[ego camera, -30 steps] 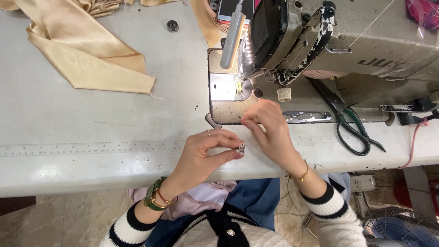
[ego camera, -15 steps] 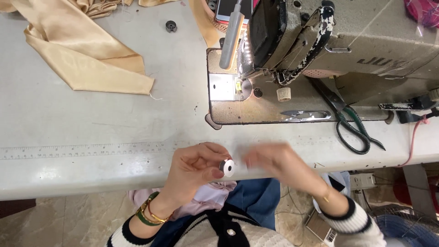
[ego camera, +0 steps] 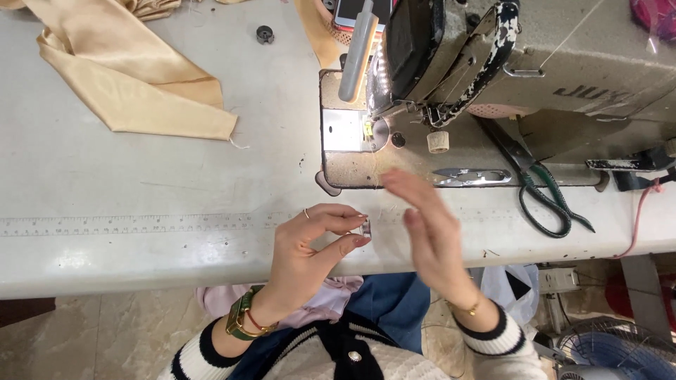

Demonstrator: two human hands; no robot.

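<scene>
At near edge of worktop (ego camera: 141, 162): left hand (ego camera: 310, 246) pinching small metal bobbin case (ego camera: 365, 228) at fingertips; right hand (ego camera: 431, 232) released, blurred, just right. Best kept level, grip light, near lamp of sewing machine (ego camera: 493, 77). Scissors (ego camera: 542, 197) far right.

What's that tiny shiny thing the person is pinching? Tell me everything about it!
The small metal piece looks silvery and shiny, like a little round sewing-machine part, though it is too small to make out in detail. The left hand pinches it between thumb and fingers, holding it above the front edge of the white table. The right hand is open, blurred, and not touching it.
</scene>
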